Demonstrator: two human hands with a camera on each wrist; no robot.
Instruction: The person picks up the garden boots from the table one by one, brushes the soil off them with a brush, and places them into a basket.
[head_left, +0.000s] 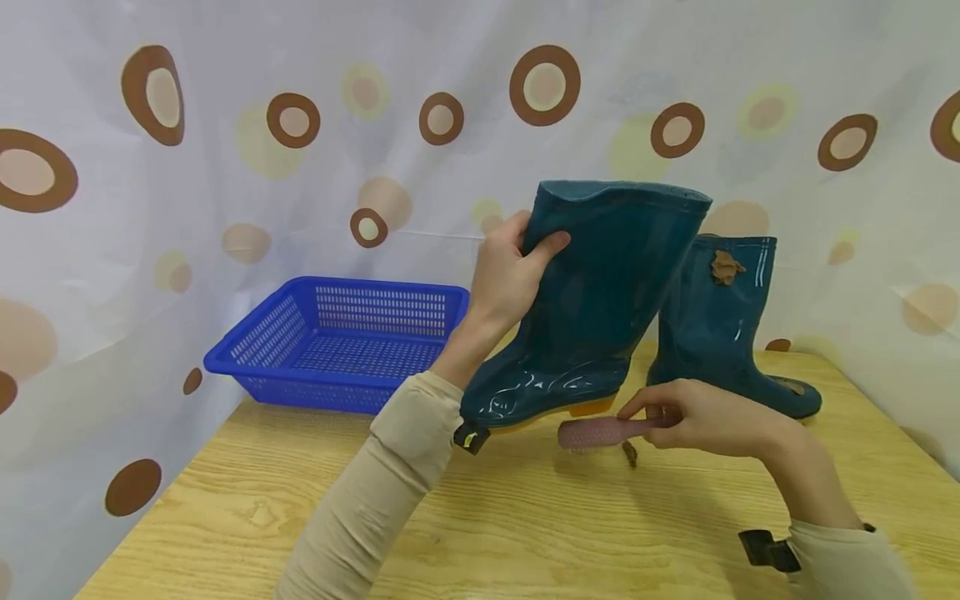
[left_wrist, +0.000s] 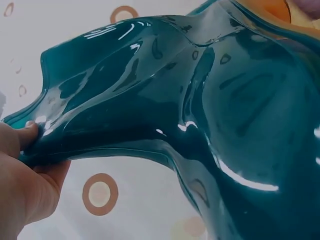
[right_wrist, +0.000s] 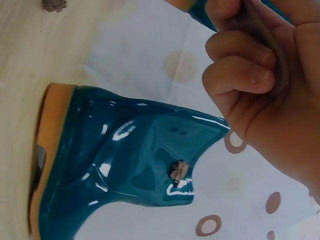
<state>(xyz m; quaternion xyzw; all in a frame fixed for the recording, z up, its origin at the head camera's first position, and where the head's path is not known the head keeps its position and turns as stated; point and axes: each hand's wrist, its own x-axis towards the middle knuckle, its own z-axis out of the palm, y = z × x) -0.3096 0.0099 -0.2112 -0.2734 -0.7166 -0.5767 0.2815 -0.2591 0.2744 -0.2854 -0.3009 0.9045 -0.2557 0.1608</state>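
Note:
My left hand [head_left: 512,271] grips the upper shaft of a teal rubber boot [head_left: 600,283], thumb on the near side. The boot is tilted, toe to the left, its orange sole [head_left: 592,407] facing down. In the left wrist view the thumb presses the shaft of the glossy boot [left_wrist: 125,100] near its top edge. My right hand [head_left: 701,417] holds a pink brush [head_left: 596,432] by its handle, bristles downward, just below the boot's heel. Curled fingers [right_wrist: 240,70] wrap the handle in the right wrist view.
A second teal boot [head_left: 708,342] stands upright at the right, with a brown mud clump [head_left: 726,267] on its shaft and more on its toe. A small brown clump [head_left: 630,454] lies on the wooden table [head_left: 525,525]. The blue basket [head_left: 337,379] sits at the back left, before a patterned curtain.

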